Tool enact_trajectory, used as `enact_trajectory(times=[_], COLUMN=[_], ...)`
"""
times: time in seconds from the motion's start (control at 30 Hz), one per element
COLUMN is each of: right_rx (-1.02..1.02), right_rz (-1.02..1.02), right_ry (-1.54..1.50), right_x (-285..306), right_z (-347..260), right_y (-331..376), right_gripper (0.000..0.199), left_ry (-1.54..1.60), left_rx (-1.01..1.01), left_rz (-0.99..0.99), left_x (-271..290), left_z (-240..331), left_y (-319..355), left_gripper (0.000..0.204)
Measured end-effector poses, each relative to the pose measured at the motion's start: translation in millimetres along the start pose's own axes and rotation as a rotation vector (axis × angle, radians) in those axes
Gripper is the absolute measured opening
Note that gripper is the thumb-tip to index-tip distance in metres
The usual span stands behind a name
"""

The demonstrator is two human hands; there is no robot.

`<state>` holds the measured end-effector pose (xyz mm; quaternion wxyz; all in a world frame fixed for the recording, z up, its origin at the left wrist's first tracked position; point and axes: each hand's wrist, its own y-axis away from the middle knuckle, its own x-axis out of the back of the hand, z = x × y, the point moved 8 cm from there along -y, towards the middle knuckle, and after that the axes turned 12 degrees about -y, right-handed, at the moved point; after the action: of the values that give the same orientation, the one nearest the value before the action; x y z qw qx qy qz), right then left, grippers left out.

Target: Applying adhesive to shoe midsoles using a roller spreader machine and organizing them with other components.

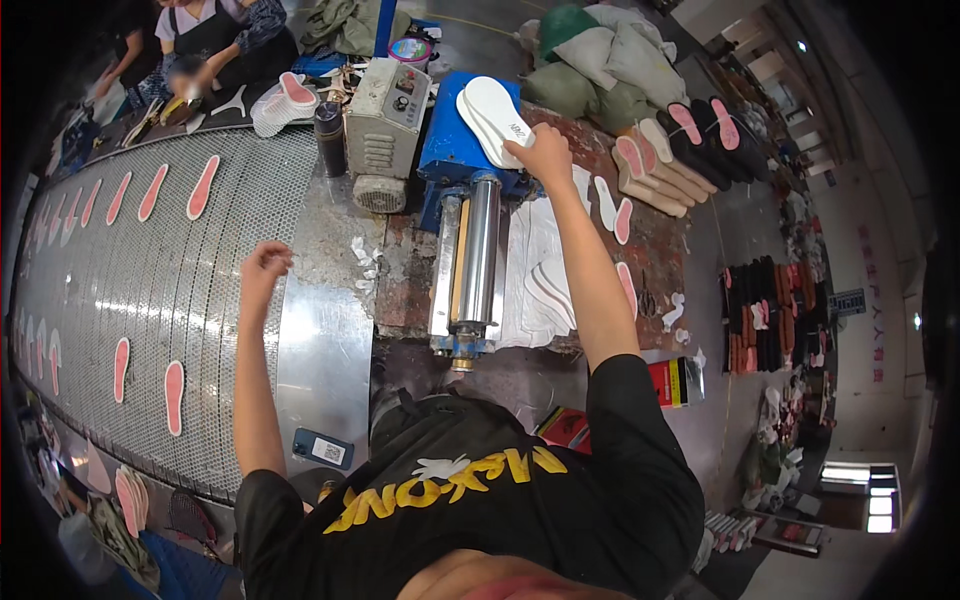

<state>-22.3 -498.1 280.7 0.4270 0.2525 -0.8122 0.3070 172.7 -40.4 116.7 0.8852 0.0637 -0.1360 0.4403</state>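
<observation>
My right hand (543, 155) reaches up to the blue roller machine (455, 140), its fingers closed on the right edge of a small stack of white insoles (490, 108) lying on the machine's top. Below them stand the machine's upright steel rollers (483, 250). My left hand (265, 264) hovers over the edge of the mesh conveyor (230, 240), beside a smooth metal plate (322, 330). Its fingers are loosely curled and apart, with nothing visible in them. Pink-faced insoles, one of them near my left hand (203, 187), lie spaced out on the mesh.
A grey motor box (388, 125) and dark bottle (330, 140) stand left of the machine. More white insoles (552, 290) and scissors (648, 300) lie right of the rollers. Beige boot shafts (655, 175) line the right edge. A phone (323, 449) rests nearby; a co-worker (225, 35) sits far left.
</observation>
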Motion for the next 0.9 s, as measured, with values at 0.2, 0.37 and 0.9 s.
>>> enact_trajectory(times=[0.2,0.37,0.9], right_rx=[-0.122,-0.389,-0.502], right_rz=[0.072,0.243,-0.444], right_ry=[-1.392,-1.556,-1.379], right_x=[34,40,-82], right_z=[65,179,129], right_y=[36,132,221], right_gripper=[0.047,0.03,0.03], left_ry=[-0.095,-0.343,-0.919], left_rx=[0.036,-0.158,-0.61], left_rz=[-0.112,-0.275,-0.462], left_x=[-85,-150,-228], left_z=[18,90,148], left_y=[24,-2,-14], left_gripper=[0.023,0.039,0.075])
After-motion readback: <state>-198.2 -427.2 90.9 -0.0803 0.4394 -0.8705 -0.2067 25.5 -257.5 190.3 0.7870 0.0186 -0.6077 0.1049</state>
